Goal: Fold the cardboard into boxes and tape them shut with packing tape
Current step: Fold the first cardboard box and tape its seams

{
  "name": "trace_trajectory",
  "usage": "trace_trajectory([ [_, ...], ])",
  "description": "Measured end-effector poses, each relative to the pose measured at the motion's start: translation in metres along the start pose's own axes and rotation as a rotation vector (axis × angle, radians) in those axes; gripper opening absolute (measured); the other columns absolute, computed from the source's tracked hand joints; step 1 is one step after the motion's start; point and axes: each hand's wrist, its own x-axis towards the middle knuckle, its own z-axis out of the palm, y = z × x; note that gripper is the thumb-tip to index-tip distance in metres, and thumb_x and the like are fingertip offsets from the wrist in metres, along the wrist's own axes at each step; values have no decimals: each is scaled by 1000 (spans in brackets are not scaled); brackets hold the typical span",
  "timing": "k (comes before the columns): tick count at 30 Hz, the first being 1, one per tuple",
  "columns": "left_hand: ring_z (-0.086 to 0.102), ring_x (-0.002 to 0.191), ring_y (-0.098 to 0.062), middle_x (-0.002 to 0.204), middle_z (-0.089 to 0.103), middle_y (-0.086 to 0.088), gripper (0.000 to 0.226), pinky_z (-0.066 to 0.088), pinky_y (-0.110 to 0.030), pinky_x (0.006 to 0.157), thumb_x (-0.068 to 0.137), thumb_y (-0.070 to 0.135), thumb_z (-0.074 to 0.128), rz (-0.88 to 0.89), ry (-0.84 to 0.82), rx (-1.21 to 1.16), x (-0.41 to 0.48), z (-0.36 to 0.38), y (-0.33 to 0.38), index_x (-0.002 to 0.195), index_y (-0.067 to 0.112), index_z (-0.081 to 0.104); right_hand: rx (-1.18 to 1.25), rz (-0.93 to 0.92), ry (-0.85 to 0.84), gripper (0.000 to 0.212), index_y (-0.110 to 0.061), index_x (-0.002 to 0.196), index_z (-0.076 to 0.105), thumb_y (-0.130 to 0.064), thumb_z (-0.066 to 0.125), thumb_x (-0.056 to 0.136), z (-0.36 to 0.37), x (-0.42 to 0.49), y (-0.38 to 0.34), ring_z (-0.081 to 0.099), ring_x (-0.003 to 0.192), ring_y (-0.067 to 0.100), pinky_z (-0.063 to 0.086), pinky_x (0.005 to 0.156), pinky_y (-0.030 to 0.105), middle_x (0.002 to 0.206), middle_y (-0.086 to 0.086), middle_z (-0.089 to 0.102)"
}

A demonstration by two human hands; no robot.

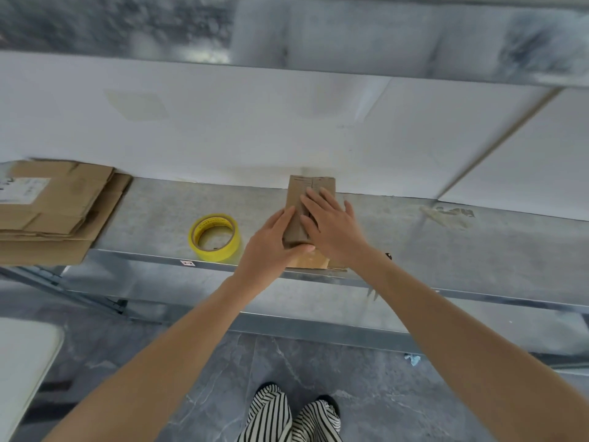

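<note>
At the left end of the metal shelf [153, 205] lies a stack of flattened cardboard [54, 212], and right of it, apart, a roll of yellow tape [214, 236] lies flat near the front edge. Just beside the roll, the left hand [275, 240] presses straight fingers against the left side of a small brown box [310, 185] at mid-shelf, thumb along its near end. The right hand [334, 229] rests flat on the box's top, fingers straight and spread, curled round nothing.
</note>
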Motion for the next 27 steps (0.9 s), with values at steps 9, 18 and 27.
trace_trajectory([
  [9,41,132,-17,155,27,6,89,40,-33,100,80,50,67,32,-117,103,-2,-16,-4,151,23,19,44,16,19,47,-21,147,28,-34,27,102,-6,-11,-11,2,146,9,1,116,49,158,-9,15],
  [18,52,115,-27,124,59,-6,51,35,-36,95,84,43,54,-145,-50,486,-25,-73,-83,127,14,53,76,94,-13,30,-18,121,50,-21,43,92,-26,0,-24,32,132,17,17,110,48,140,-4,41],
  [27,60,96,-37,107,66,-15,22,39,-37,87,88,10,61,-29,-27,493,-26,-84,-88,109,6,67,6,67,34,37,-19,129,46,-29,43,94,-36,3,-41,31,132,20,23,104,45,141,-3,40],
])
